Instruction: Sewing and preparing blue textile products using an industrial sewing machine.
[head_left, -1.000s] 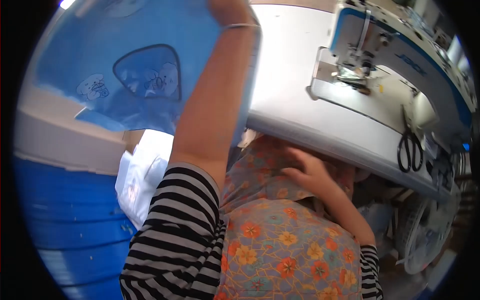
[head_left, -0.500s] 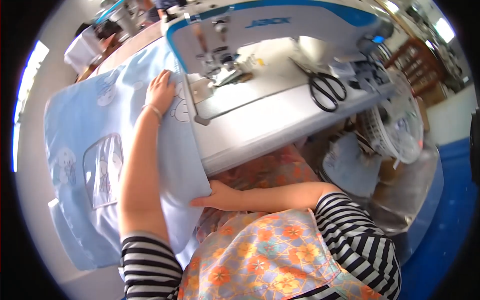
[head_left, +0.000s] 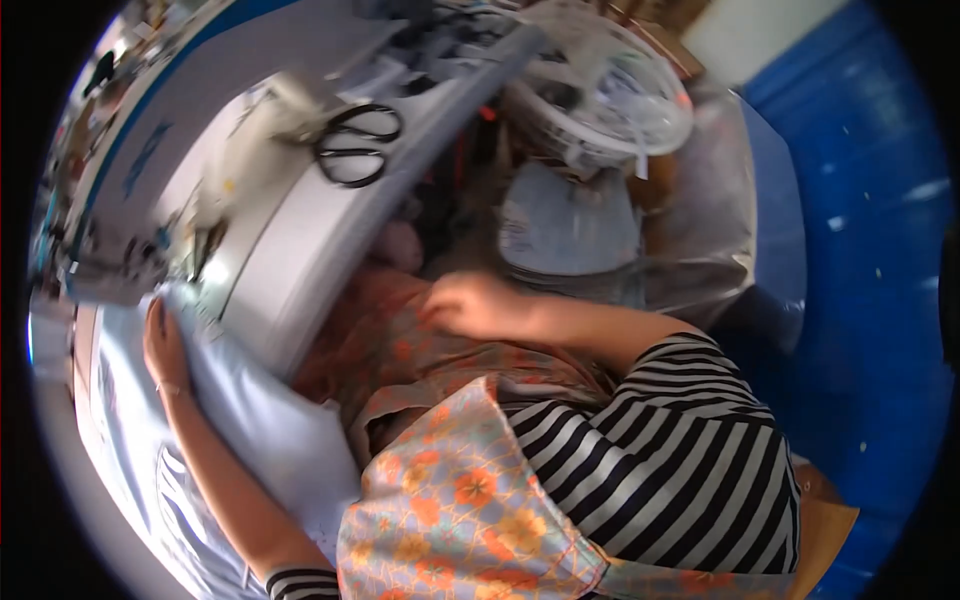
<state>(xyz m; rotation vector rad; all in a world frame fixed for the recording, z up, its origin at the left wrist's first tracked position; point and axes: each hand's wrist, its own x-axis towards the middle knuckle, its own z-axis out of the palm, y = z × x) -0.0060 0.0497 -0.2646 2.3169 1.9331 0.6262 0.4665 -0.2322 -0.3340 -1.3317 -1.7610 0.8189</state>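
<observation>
My left hand [head_left: 165, 345] rests with its fingers stretched out on light blue cloth [head_left: 265, 400], close to the needle area of the sewing machine [head_left: 260, 45]. The cloth hangs over the table's near edge, toward my lap. Over my flowered apron [head_left: 470, 485] is my right hand [head_left: 475, 305], apart from the cloth. Motion smears its fingers, and I cannot make out anything in them.
Black-handled scissors [head_left: 355, 145] lie on the machine table [head_left: 300, 225]. Beyond its right end stands a white plastic basket [head_left: 590, 140] with odds and ends. Below it is a stack of light blue pieces [head_left: 570, 220], beside a clear plastic bag [head_left: 715, 230].
My view has swung right. My right hand has let go of the cloth's near edge and moved off to the right. My left hand stays on the cloth, nearer the needle area.
</observation>
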